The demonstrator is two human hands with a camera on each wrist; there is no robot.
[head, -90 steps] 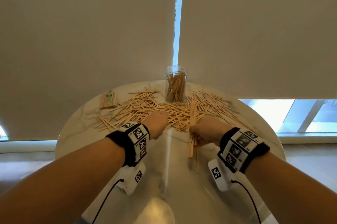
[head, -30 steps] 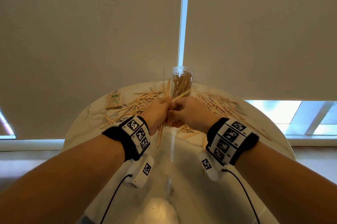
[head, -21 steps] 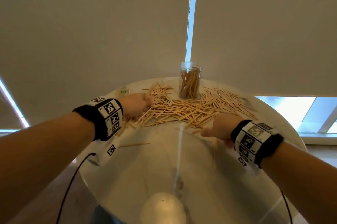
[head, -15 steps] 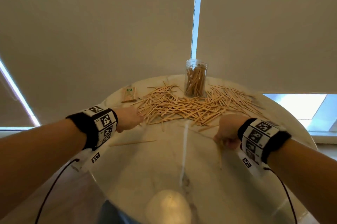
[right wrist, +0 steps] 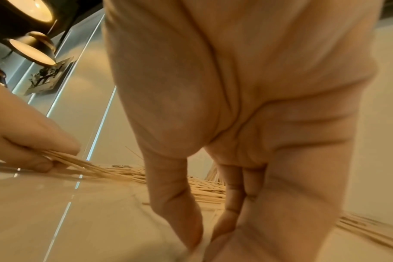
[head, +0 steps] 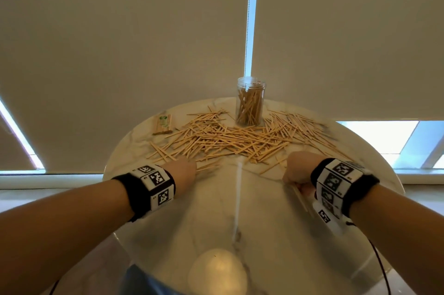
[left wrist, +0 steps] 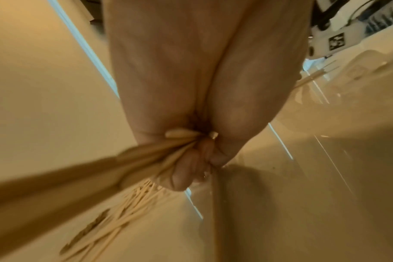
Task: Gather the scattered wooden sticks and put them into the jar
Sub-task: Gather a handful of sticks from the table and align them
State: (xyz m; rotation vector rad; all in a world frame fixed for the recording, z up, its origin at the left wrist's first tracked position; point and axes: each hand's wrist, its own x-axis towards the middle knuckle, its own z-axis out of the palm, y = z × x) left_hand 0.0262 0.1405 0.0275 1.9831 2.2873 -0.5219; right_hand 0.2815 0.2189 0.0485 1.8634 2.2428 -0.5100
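At 12 o'clock on the table [head: 276, 234], beyond both hands, stands the jar [head: 250, 105], upright and part-filled; the loose sticks [head: 230, 141] lie mostly crosswise, 9 to 3, just ahead of the knuckles. Left hand [head: 183, 172] pinches a small bundle at the pile's near edge; right hand [head: 299, 169] grips 1 or 2 sticks pointing back toward 6. Both look equally near. The packet [head: 163, 123] at 10 o'clock carries a green mark, unreadable.

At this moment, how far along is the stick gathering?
Done: the jar stands partly filled with sticks. In hand: the left hand grips a small bundle; the right hand pinches a stick or two. Left: most of the job, a broad scattered pile across the table.
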